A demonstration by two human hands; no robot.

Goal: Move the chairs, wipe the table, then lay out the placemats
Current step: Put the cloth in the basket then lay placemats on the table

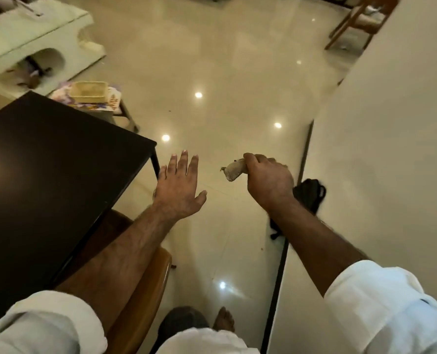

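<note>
A dark, glossy table [46,175] fills the left side, its near corner pointing toward the floor's middle. My left hand [179,190] hovers just off that corner over the floor, flat, fingers spread, holding nothing. To its right my right hand [268,182] is closed around a rolled greyish cloth [234,171] whose end sticks out to the left. A brown wooden chair [146,284] is tucked at the table's near side, partly under my left forearm. Floral placemats [110,98] with a woven basket [89,92] on top lie on a stool beyond the table's far corner.
Shiny tiled floor [225,85] stretches ahead. A white wall [380,149] runs along the right, with a black bag [309,192] at its base. Another wooden chair [357,24] stands at top right. A pale low piece of furniture [33,37] sits at top left. My bare foot [225,319] shows below.
</note>
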